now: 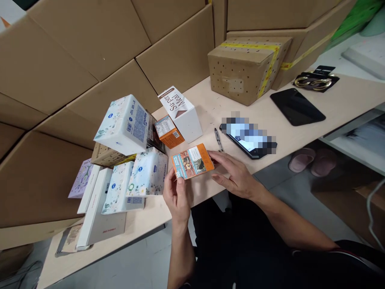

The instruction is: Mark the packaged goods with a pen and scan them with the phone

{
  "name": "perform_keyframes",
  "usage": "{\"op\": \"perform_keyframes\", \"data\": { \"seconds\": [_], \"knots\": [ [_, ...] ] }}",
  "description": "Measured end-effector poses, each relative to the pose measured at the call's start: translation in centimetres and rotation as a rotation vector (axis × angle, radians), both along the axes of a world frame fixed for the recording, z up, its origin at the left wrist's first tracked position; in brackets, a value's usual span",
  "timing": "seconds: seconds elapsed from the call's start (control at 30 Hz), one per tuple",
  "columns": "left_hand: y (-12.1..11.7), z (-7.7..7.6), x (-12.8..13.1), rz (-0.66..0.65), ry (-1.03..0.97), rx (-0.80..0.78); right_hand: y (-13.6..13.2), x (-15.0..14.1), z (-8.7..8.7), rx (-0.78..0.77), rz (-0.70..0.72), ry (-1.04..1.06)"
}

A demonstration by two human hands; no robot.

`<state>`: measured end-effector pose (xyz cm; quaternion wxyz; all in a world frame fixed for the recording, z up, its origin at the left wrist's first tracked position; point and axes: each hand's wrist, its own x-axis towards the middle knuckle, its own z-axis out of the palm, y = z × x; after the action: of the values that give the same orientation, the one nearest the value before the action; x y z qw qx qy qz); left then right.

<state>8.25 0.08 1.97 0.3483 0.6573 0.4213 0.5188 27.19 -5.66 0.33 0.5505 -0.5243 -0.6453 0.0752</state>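
Gripping an orange printed box (192,161) at its left end, the left hand (177,196) has thumb and fingers clamped on the near corner. The right hand (236,174) flanks the right end, thumb and forefinger apart; whether they touch it is unclear. The box is between both hands, above the pale surface (153,212), near a pen (217,139).

Smooth printed card faces an orange, blue and white rectangular box (192,161) above a pale, matt, wood-look tabletop (207,114). Shiny plastic film wraps white-and-blue block-shaped packs (148,172); dull brown cardboard forms large, flat-sided cartons (120,28). Polished, metallic-looking gold loops (314,83) gleam near a sleek, glossy black flat slab (297,106).
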Motion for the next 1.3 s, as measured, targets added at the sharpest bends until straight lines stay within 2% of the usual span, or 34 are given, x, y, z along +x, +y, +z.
{"op": "perform_keyframes", "data": {
  "seconds": [0.13, 0.3, 0.57, 0.73, 0.97, 1.17, 1.3],
  "knots": [
    [-0.1, -0.7, 0.0, 0.0, -0.094, 0.053, -0.2, 0.1, 0.1, 0.001, 0.04, 0.095],
    [0.0, -1.0, -0.3, 0.028, -0.119, 0.056, -0.2, 0.1, 0.0, 0.027, -0.003, 0.14],
    [0.3, -1.1, -0.4, 0.006, 0.016, -0.035, -0.1, 0.2, 0.1, -0.04, 0.013, 0.134],
    [0.2, -0.6, -0.3, -0.01, 0.102, -0.028, 0.0, 0.1, 0.1, -0.038, -0.03, 0.093],
    [0.1, -1.2, -0.4, -0.008, 0.037, 0.201, -0.2, 0.1, 0.0, 0.02, 0.063, 0.115],
    [0.0, -1.2, 0.0, -0.047, -0.061, 0.307, -0.2, 0.0, -0.2, 0.115, 0.02, 0.117],
    [0.0, -0.7, 0.0, 0.013, -0.067, 0.341, -0.2, 0.1, -0.2, 0.135, 0.006, 0.102]
  ]
}}
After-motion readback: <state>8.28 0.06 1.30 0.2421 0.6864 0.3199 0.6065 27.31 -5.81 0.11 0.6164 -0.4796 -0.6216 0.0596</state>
